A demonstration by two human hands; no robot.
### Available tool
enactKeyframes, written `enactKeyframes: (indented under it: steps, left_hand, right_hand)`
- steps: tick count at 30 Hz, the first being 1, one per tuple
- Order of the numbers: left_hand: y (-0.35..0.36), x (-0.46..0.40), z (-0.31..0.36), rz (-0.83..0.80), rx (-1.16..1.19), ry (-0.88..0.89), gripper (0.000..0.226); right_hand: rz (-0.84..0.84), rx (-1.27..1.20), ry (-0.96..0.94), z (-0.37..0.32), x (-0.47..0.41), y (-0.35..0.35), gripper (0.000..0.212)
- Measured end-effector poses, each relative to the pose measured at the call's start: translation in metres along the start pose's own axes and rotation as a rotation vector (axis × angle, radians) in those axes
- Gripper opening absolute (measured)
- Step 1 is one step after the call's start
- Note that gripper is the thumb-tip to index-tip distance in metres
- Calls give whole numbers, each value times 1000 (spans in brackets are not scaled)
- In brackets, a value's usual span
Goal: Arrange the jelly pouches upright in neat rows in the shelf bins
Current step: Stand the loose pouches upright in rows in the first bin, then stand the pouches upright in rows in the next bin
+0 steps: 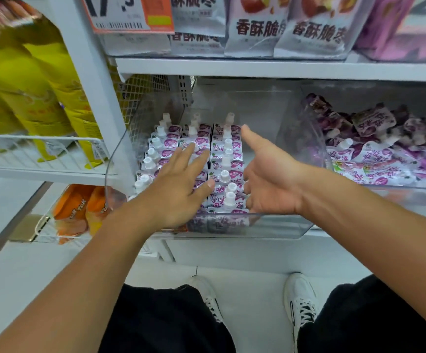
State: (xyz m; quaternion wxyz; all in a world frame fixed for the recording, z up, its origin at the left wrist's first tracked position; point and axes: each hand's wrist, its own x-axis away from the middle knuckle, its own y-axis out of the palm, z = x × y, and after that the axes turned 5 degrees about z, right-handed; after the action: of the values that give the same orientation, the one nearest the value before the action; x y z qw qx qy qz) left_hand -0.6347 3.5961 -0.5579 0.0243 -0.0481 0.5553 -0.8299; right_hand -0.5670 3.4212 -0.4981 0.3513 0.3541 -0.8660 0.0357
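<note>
Nearest the camera: black trousers (166,319) and white sneakers (299,299) on a pale floor (245,281).

Both bare forearms reach up into a clear plastic bin (278,226) on the shelf.

Left hand (179,189): palm down, fingers straight and spread, lying flat on top of the jelly pouches (226,171) in the middle row. No pinch, nothing gripped.

Right hand (268,174): edge-on at the right side of the right-hand row, thumb sticking up and back. Fingers are hidden behind the palm and down beside the pouches, so can't tell whether they grip anything or just press against the row.

Pouches in this bin: purple-white, white screw caps up, standing in three rows front to back. They fill the left part of the bin; the right part is bare.

Next bin to the right (390,194): same kind of pouches (375,149), heaped loose, lying at all angles.

Left of the upright post (97,98): yellow bags (41,80) in a wire basket (41,154), orange packs (79,210) lower down.

Shelf above: grey-white snack bags (257,26), purple bags (398,29) at the right, a price tag (128,14) at the left.
</note>
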Motion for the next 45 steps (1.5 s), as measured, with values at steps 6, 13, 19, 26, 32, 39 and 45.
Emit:
enactKeyframes:
  steps: [6, 13, 19, 26, 32, 39, 45]
  left_hand:
    - [-17, -3, 19, 212, -75, 122, 42]
    - [-24, -13, 74, 189, -136, 334, 22]
    - [-9, -44, 110, 15, -11, 496, 23]
    - [9, -72, 171, 269, -52, 404, 11]
    - [26, -65, 226, 361, -123, 438, 35]
    - [69, -91, 249, 119, -566, 278, 24]
    - [50, -93, 248, 106, -390, 310, 37]
  right_hand:
    - [301, 1030, -284, 4, 32, -18, 83]
    - [321, 1683, -687, 40, 44, -66, 10]
    - [453, 1203, -1237, 34, 67, -138, 19]
    - [565, 1382, -871, 38, 72, -243, 41]
    - [664, 1544, -683, 46, 101, -294, 18]
    - [703, 1607, -581, 50, 98, -302, 9]
    - [728, 1710, -741, 42, 103, -309, 17]
